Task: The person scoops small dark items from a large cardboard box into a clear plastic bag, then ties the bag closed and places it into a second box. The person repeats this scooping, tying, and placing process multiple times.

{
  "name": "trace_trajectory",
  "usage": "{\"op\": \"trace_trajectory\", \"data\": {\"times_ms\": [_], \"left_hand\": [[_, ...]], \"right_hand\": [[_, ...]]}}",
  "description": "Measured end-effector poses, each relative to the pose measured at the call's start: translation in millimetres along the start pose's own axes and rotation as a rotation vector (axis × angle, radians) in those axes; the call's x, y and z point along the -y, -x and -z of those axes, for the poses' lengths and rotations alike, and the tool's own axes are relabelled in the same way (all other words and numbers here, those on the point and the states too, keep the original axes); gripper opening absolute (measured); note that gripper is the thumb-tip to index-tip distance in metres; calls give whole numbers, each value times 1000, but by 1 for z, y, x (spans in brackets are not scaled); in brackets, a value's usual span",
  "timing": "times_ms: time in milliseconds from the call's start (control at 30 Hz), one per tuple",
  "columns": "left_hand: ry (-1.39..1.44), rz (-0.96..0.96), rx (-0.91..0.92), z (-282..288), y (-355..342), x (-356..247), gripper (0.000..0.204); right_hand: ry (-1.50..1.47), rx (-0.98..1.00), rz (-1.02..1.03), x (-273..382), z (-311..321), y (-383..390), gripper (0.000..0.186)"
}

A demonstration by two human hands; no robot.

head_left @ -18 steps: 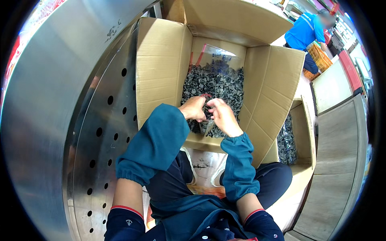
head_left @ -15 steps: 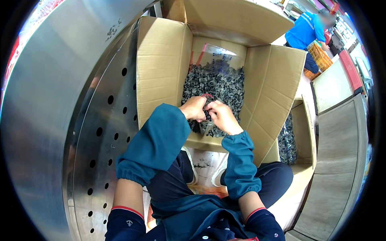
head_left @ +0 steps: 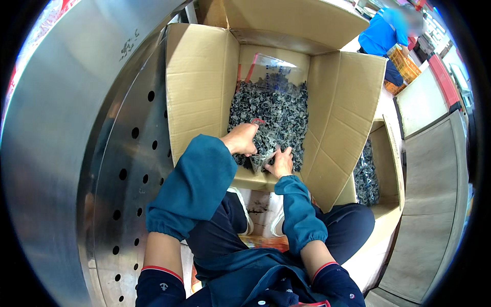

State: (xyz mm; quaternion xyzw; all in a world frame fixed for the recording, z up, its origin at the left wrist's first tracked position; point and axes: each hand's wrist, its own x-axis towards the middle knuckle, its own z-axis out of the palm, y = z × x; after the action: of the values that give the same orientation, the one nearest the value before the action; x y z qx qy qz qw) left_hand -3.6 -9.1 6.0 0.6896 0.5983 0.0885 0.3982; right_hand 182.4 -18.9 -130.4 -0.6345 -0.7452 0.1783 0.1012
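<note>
A tall open cardboard box point(head_left: 202, 77) stands before me, holding dark, curled pieces of dried black fungus point(head_left: 276, 115). Near the box's front wall, a clear plastic bag point(head_left: 260, 159) with fungus in it lies between my hands. My left hand point(head_left: 242, 139) is closed at the bag's left side, beside a small red strip; its fingertips are partly hidden. On the other side, my right hand point(head_left: 282, 162) grips the bag's lower right part with bent fingers and thumb. Another clear bag point(head_left: 273, 62) with red edges leans at the back of the box.
A perforated metal panel point(head_left: 134, 169) rises at my left. To the right stands a second cardboard box point(head_left: 391, 169) with bagged dark pieces, beside a grey cabinet point(head_left: 429, 189). A person in blue point(head_left: 377, 33) bends over orange crates point(head_left: 404, 66) at the far right.
My right hand has moved down and away from the left one, its fingers now wider apart. More of the clear bag shows between them. My left hand stays nearly in place.
</note>
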Motion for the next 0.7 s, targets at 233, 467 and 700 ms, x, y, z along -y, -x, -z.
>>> {"op": "trace_trajectory", "data": {"times_ms": [233, 467, 700], "left_hand": [[-44, 6, 11, 2, -1, 1, 71], [-144, -75, 7, -1, -8, 1, 71], [-66, -32, 29, -4, -7, 5, 69]], "right_hand": [[-53, -84, 137, -14, -12, -10, 59], [-447, -270, 82, -45, -26, -28, 28], [-1011, -433, 286, 31, 87, -18, 19]]}}
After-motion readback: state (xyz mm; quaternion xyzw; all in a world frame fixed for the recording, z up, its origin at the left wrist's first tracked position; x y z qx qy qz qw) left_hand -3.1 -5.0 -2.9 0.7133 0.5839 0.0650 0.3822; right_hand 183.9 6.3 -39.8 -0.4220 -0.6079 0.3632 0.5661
